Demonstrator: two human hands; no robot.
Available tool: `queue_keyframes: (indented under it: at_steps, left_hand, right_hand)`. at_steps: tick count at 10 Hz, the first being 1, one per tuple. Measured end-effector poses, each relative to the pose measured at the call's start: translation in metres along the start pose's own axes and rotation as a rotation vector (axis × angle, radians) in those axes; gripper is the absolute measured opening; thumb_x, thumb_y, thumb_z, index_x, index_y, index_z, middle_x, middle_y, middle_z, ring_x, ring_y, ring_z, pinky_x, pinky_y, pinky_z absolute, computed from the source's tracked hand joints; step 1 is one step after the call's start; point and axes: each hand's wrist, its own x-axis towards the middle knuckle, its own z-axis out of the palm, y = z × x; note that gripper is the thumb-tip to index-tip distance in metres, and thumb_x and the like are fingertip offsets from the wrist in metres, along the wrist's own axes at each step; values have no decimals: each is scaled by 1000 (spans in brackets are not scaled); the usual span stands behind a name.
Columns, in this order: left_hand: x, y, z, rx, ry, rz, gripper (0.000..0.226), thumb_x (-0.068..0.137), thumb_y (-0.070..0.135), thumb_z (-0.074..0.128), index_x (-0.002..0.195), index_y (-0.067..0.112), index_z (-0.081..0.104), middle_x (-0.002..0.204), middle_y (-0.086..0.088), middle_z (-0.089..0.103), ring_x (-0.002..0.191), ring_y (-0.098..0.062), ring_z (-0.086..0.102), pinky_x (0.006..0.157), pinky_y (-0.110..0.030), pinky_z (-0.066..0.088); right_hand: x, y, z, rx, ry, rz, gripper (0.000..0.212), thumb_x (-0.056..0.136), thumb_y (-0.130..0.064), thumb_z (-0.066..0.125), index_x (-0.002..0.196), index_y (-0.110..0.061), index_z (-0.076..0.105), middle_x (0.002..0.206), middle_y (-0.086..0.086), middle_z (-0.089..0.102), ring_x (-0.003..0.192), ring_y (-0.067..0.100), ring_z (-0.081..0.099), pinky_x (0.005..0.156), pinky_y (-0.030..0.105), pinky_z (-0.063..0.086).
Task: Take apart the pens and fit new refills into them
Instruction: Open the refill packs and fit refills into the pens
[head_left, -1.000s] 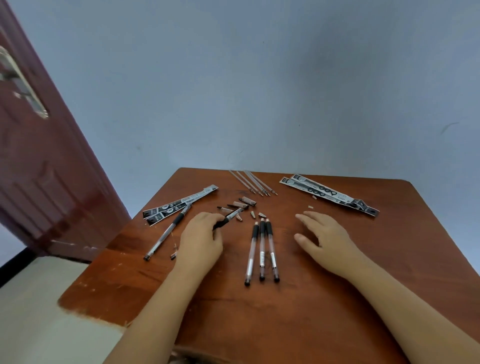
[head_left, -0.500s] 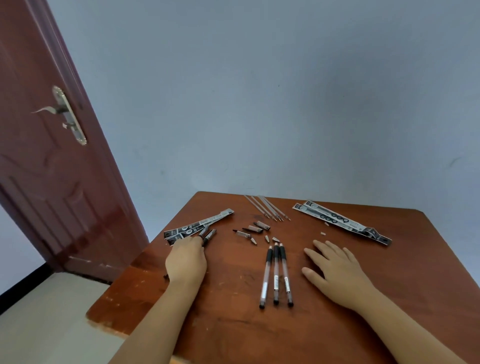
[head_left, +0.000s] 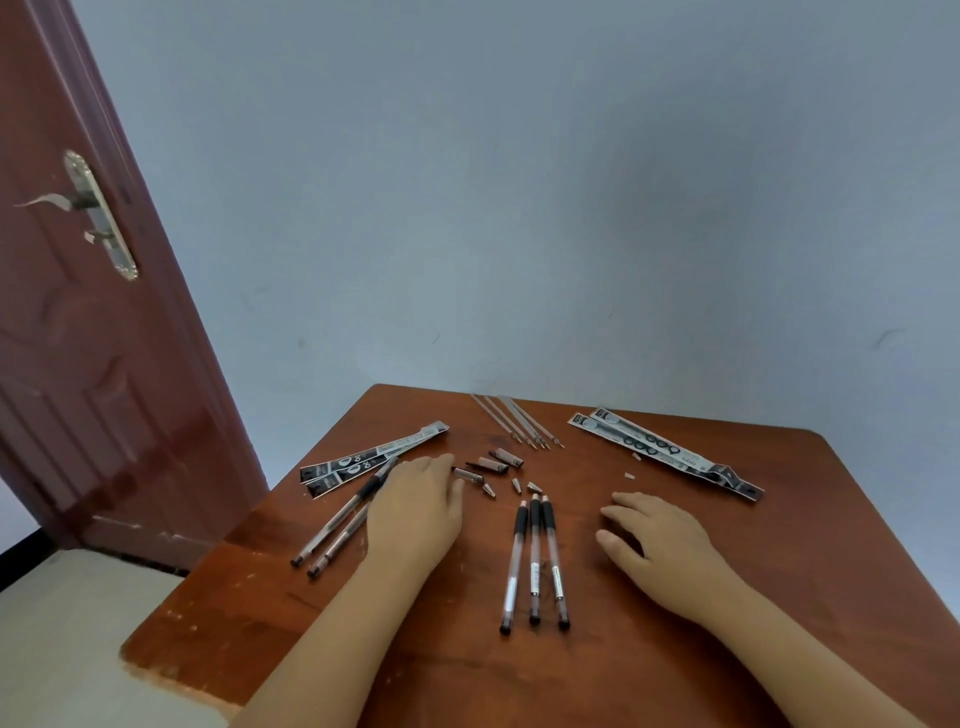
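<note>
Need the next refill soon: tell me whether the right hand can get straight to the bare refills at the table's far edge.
Probably yes. The right hand lies flat and holds nothing, and only small cap pieces lie off to the side between it and the bare refills.

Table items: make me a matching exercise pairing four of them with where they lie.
Things:
1. three pens
2. bare refills
3. two pens
4. right-hand packets

Places:
A. far edge of the table, in the middle
B. between the two hands, side by side
C. far right part of the table
D. just left of the left hand

Pairs: 1-B, 2-A, 3-D, 4-C
</note>
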Motion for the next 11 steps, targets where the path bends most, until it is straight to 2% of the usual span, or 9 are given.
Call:
queue_keyframes:
  at_steps: [1,2,3,4,6,7,9,10,11]
  left_hand:
    - [8,6,9,11,-173,-69,62,94,48,31,145,18,10,153,-7,10,140,-23,5,113,-37,12]
    - [11,-4,20,129,-314,-125,72,92,57,22,145,15,-2,154,-9,-5,140,-25,-9,113,-41,1]
    - [10,-8,26,199,-382,-110,74,90,60,16,145,12,1,154,-10,-3,140,-23,-8,113,-40,-3]
    - [10,-7,27,198,-395,-97,72,91,59,15,145,12,2,154,-10,-3,141,-22,-5,113,-36,-1]
    - [11,-6,30,197,-391,-97,72,91,59,15,145,12,2,154,-9,-3,141,-22,-4,113,-36,1]
    - [11,-6,30,196,-387,-99,72,91,59,15,145,13,2,154,-10,-3,141,-22,-4,113,-36,1]
    - [9,-3,28,168,-352,-106,71,91,58,19,145,13,4,154,-9,0,141,-21,-1,114,-35,3]
    - [4,4,21,101,-181,-114,66,92,54,30,144,16,14,153,-6,11,140,-20,7,113,-33,12]
    - [-4,21,12,-31,25,-36,55,93,45,38,140,18,28,149,-1,24,137,-15,17,110,-26,17]
  right_hand:
    - [7,13,-15,168,169,36,32,92,-26,42,121,-15,51,126,1,53,116,13,45,96,23,31]
    - [20,33,-27,150,305,130,25,89,-15,47,109,-8,60,114,9,61,108,23,51,92,31,36]
    - [37,50,-33,35,313,263,26,90,-17,44,111,-10,58,117,11,58,108,30,48,88,38,38]
    - [50,60,-35,-76,247,346,30,92,-22,40,117,-15,54,123,9,53,113,29,45,89,38,37]
    - [61,65,-26,-90,240,396,27,89,-22,45,114,-15,56,114,10,56,108,28,48,86,37,37]
    - [61,66,-20,-78,338,371,26,89,-19,47,111,-12,59,110,10,60,104,28,51,85,36,36]
    - [49,61,-20,-33,611,285,20,86,-6,48,92,-4,67,88,14,68,85,32,58,79,37,31]
    - [34,48,-26,7,711,291,18,86,-9,50,89,-9,68,82,8,69,83,28,57,71,30,14]
    - [15,27,-34,247,727,261,16,86,-12,53,90,-13,68,80,3,67,81,22,53,69,27,16]
